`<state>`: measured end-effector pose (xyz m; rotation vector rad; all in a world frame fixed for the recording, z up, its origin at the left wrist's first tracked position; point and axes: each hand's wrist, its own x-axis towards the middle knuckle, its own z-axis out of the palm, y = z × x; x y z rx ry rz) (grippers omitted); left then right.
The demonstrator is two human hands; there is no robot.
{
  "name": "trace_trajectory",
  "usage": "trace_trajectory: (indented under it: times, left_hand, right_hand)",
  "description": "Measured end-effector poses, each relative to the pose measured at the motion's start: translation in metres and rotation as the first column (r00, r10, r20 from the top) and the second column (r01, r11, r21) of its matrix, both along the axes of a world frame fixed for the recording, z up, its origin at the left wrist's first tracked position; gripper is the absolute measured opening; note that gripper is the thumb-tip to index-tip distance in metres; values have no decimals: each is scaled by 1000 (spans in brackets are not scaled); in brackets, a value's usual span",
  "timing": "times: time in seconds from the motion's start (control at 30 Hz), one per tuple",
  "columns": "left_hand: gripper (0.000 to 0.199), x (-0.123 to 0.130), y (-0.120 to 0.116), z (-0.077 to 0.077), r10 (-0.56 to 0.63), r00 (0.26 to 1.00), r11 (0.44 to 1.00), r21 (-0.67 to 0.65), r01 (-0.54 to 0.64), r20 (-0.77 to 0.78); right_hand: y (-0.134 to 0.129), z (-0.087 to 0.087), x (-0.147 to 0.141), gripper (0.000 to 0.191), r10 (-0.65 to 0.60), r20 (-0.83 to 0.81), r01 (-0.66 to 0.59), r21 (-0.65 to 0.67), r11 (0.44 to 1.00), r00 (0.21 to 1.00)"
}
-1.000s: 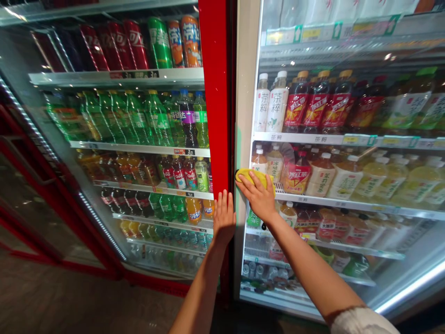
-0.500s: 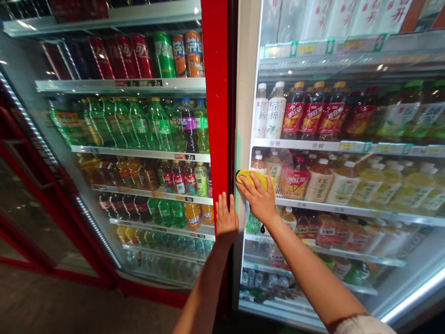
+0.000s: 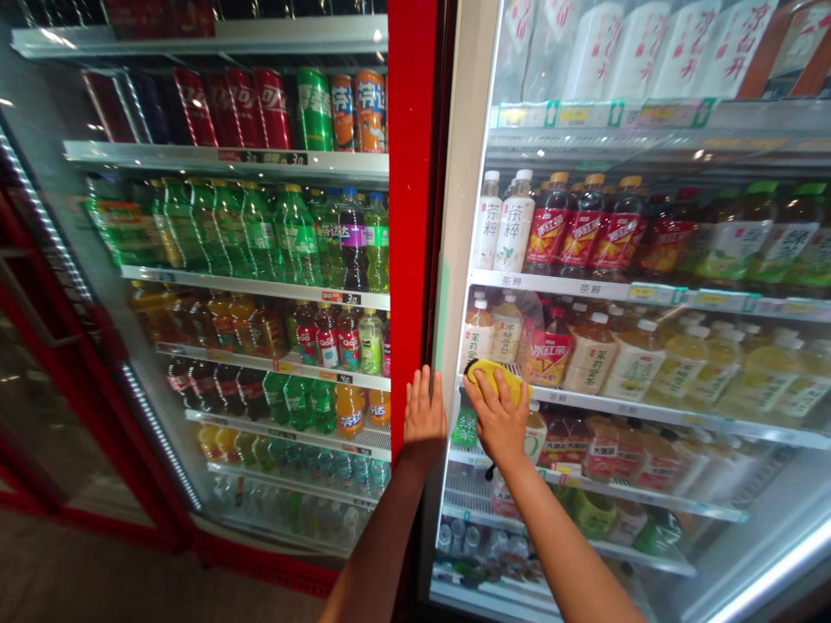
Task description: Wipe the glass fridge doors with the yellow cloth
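My left hand (image 3: 424,417) lies flat with its fingers stretched upward, touching the edge of the red door frame (image 3: 414,216) between two drink fridges. Under my right hand (image 3: 499,411) is a yellow cloth (image 3: 503,379), pressed against the glass door of the right fridge. The cloth shows above and around the fingertips, near the door's pale frame (image 3: 460,199). A small black cord or tag hangs below that hand.
The left fridge holds rows of cans (image 3: 314,108) and green bottles (image 3: 260,227). Behind the right glass stand tea bottles (image 3: 584,227) on a white shelf (image 3: 584,288). A dark floor (image 3: 78,554) shows at the lower left.
My right hand and the yellow cloth have moved down and slightly right, off the pale frame onto the glass. My left hand stays near the red frame. The view has shifted slightly.
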<state>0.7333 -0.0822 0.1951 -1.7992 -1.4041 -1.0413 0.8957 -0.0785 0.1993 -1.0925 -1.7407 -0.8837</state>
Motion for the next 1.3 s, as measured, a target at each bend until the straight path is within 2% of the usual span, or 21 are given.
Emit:
trace_trajectory:
  times: [0.07,0.13,0.2,0.33,0.4,0.5,0.6,0.67,0.73,0.8,0.87,0.93,1.0,1.07,1.1,1.17,1.3]
  left_hand:
    - [77,1,-1,-3,11,1000,1000,25,-11,1]
    - [77,2,0,-5,6,1000,999,40,-6,-12]
    - [76,6,4,-5,-3,1000,998,59,4,-18]
    - [76,23,15,2,-21,1000,996,88,22,-13]
    - [75,33,17,5,-46,998,996,74,48,-30]
    - [74,46,16,8,-80,997,995,52,81,-25]
    - [73,57,15,8,-118,993,992,46,119,-14]
    - [72,65,15,10,-160,987,986,50,161,-29]
    - [72,75,16,13,-190,981,979,68,192,-39]
    - [74,87,18,17,-200,979,975,92,203,-35]
    - [76,99,18,20,-206,978,972,106,209,-38]
    - [77,109,19,22,-204,978,972,113,207,-40]
    - [79,117,19,21,-189,981,973,129,192,-34]
    - [80,124,19,21,-184,982,972,144,187,-34]
    - [80,127,20,21,-187,982,970,147,191,-40]
    - [79,132,20,22,-194,979,968,150,200,-57]
    - [78,143,20,29,-175,981,965,181,188,-85]
  right_hand:
    - [-4,-20,0,59,-17,-12,17,18,1000,1000]
    - [-4,-28,-2,58,-5,1,5,39,999,1000]
    - [0,-19,-1,58,8,28,-9,61,998,1000]
    - [10,20,19,65,-37,-3,37,53,998,999]
    - [10,24,33,71,-83,-88,86,38,996,993]
    - [4,6,43,73,-133,-171,141,35,989,976]
    - [0,-8,45,66,-129,-110,134,40,990,986]
    - [2,-1,51,61,-106,-29,108,45,993,994]
    - [4,17,67,56,-102,16,101,51,994,995]
    - [6,34,89,55,-133,-12,134,67,989,991]
    - [4,38,111,57,-188,-102,196,71,978,977]
    - [1,26,124,59,-234,-199,249,53,967,952]
    - [-1,7,126,61,-263,-246,278,28,960,933]
    - [-1,-7,121,61,-264,-214,275,19,961,940]
    - [0,-8,118,61,-254,-178,262,20,965,951]
    - [4,1,120,61,-221,-113,225,25,974,969]
    - [3,41,154,58,-203,-89,206,35,978,975]
